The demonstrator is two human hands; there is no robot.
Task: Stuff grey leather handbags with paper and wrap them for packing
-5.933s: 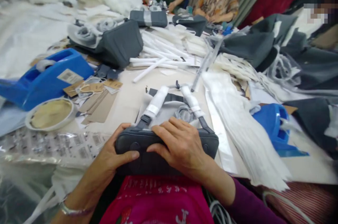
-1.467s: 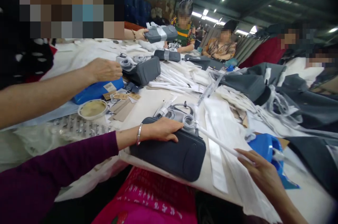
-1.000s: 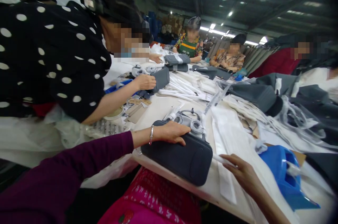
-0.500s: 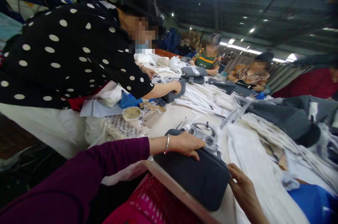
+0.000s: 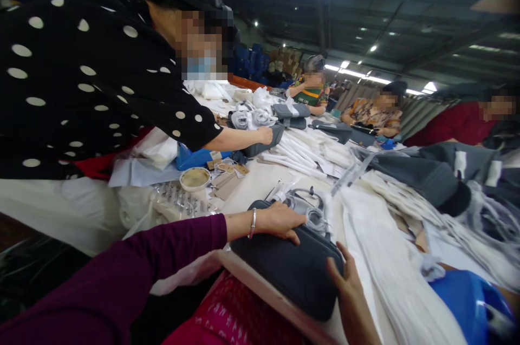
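A dark grey handbag (image 5: 292, 266) lies tilted on the table's near edge, with clear-wrapped handles and rings (image 5: 314, 217) along its top. My left hand (image 5: 280, 220), wearing a silver bangle, reaches over the bag's upper edge and holds it, thumb on the front panel and fingers near the wrapped handles. At the right upper corner, my right hand (image 5: 347, 277) grips the side edge. Its thumb presses on the front and its other fingers sit along the rim; part of them is hidden.
A co-worker in a polka-dot top (image 5: 101, 85) handles another grey bag (image 5: 260, 142) at left. White strips (image 5: 377, 258) lie to the right, near a blue object (image 5: 467, 291). A round tub (image 5: 195, 178) and cardboard tags stand left. More people sit across the table.
My right hand has moved up along the bag's side, and its thumb now lies on the front panel. My left hand keeps its place on the bag. The view has shifted slightly.
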